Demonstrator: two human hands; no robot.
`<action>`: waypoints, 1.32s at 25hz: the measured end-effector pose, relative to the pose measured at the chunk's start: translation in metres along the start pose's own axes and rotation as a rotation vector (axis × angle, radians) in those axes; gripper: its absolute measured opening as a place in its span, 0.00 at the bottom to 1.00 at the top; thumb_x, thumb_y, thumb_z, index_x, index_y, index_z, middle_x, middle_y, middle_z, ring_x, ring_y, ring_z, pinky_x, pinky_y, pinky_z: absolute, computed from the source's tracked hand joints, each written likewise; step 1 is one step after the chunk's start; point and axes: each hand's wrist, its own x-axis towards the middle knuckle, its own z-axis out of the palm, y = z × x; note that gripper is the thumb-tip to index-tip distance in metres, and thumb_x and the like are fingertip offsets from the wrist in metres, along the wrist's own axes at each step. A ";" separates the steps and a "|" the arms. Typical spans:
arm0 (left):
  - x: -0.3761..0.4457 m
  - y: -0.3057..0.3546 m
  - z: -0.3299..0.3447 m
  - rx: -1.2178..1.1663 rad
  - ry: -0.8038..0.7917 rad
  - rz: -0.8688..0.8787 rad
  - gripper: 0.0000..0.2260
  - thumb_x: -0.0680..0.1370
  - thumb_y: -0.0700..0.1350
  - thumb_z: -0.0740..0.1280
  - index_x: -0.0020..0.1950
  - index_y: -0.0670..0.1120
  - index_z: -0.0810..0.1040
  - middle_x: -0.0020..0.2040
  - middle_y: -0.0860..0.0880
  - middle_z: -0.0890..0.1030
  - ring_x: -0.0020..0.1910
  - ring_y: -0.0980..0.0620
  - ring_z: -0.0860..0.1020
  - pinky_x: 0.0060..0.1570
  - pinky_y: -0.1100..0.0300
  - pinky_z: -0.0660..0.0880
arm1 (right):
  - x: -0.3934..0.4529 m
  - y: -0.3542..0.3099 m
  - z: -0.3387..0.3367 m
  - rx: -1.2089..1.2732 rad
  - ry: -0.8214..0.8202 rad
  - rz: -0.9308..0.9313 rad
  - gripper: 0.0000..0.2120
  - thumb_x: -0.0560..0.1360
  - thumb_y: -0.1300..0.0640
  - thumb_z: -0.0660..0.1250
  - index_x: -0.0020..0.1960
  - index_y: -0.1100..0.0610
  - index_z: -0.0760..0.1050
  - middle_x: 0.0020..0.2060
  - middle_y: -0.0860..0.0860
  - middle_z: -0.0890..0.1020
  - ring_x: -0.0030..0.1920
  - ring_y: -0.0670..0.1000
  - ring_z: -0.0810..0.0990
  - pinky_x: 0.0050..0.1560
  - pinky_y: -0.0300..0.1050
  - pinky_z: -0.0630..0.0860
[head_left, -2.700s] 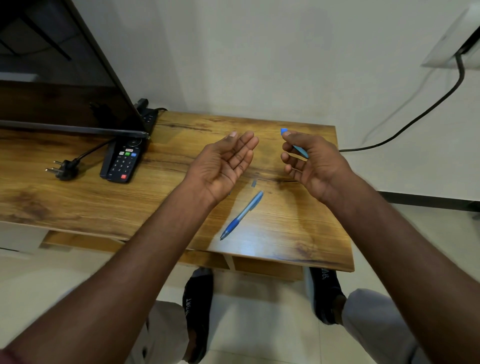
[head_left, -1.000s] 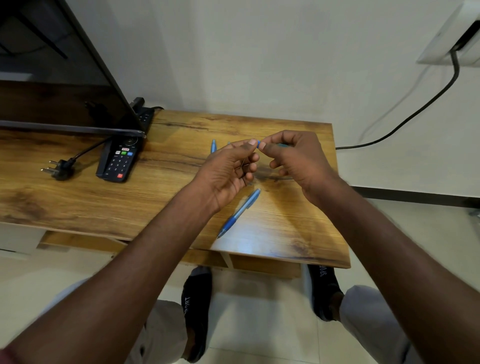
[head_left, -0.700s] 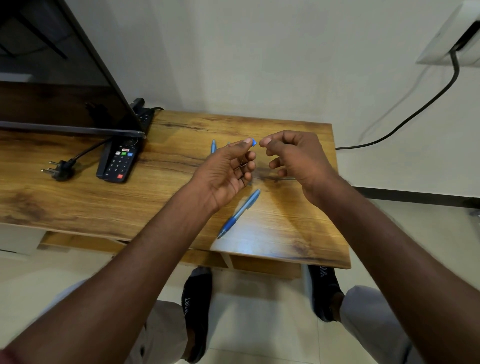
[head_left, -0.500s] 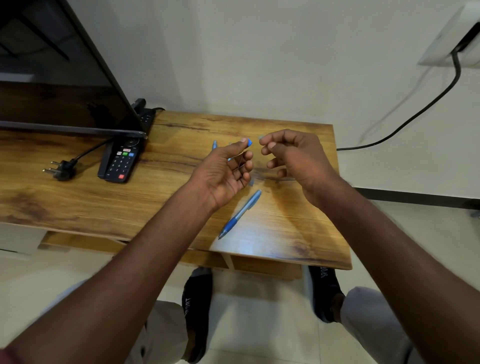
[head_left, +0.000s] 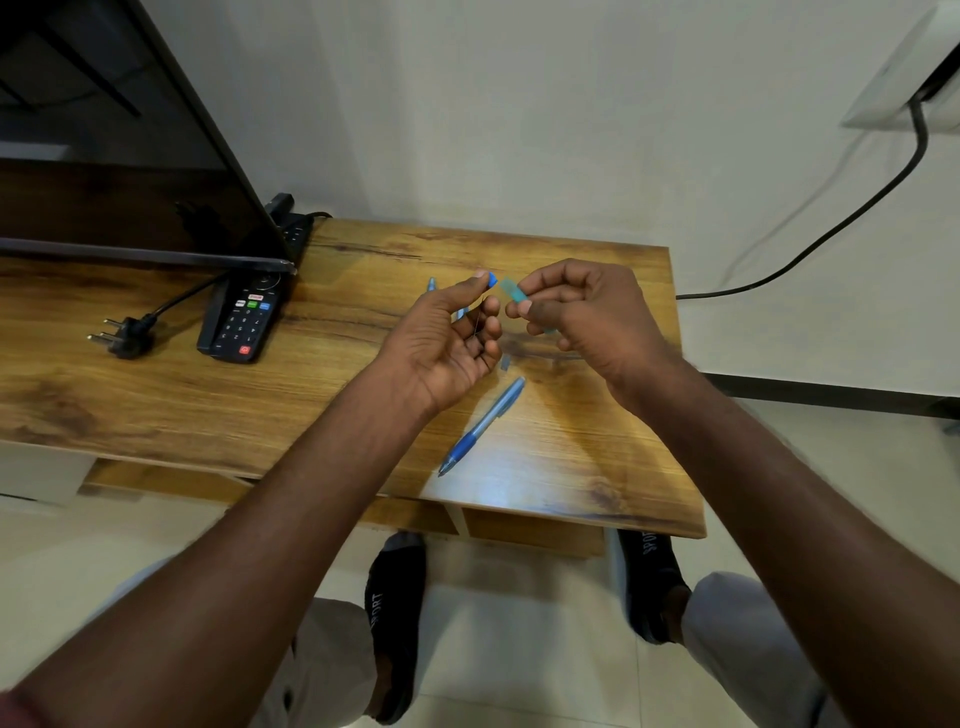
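Above the wooden table (head_left: 156, 405), my left hand (head_left: 447, 338) pinches a small dark-blue pen button (head_left: 491, 279) between thumb and fingertip. My right hand (head_left: 582, 317) grips a translucent light-blue pen barrel (head_left: 515, 291), whose open end points at the blue button a short gap away. A whole blue pen (head_left: 483, 425) lies on the table below my hands. Another blue pen part (head_left: 432, 285) lies on the table behind my left hand, partly hidden. A tiny clear piece (head_left: 505, 362) lies just above the whole pen.
A TV screen (head_left: 104, 156) stands at the left with a black remote (head_left: 241, 322) and a loose plug (head_left: 122, 338) in front of it. A black cable (head_left: 831, 228) runs down the right wall. My socked feet (head_left: 395, 613) show below the table edge.
My hands came together, then drew slightly apart. The blue button went from my right hand to my left fingertips, and the barrel is now exposed in my right hand.
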 end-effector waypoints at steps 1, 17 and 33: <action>0.000 0.000 -0.001 -0.005 0.002 -0.001 0.05 0.79 0.46 0.75 0.52 0.48 0.82 0.38 0.50 0.82 0.32 0.56 0.77 0.34 0.63 0.73 | 0.000 0.000 0.000 -0.010 -0.004 0.012 0.09 0.74 0.64 0.77 0.54 0.60 0.84 0.45 0.54 0.90 0.40 0.44 0.85 0.32 0.29 0.73; 0.001 -0.003 0.002 0.089 0.012 0.044 0.03 0.81 0.45 0.73 0.52 0.48 0.82 0.38 0.50 0.80 0.31 0.57 0.74 0.33 0.64 0.71 | -0.004 -0.006 0.002 0.027 -0.046 0.086 0.11 0.76 0.67 0.73 0.57 0.58 0.83 0.47 0.57 0.89 0.41 0.53 0.86 0.38 0.45 0.76; 0.006 -0.003 -0.003 0.409 0.069 0.218 0.04 0.80 0.43 0.73 0.54 0.45 0.82 0.36 0.50 0.80 0.30 0.56 0.73 0.30 0.62 0.70 | 0.000 -0.007 -0.001 -0.097 -0.055 0.111 0.12 0.78 0.66 0.67 0.58 0.54 0.82 0.42 0.53 0.88 0.36 0.47 0.78 0.34 0.43 0.72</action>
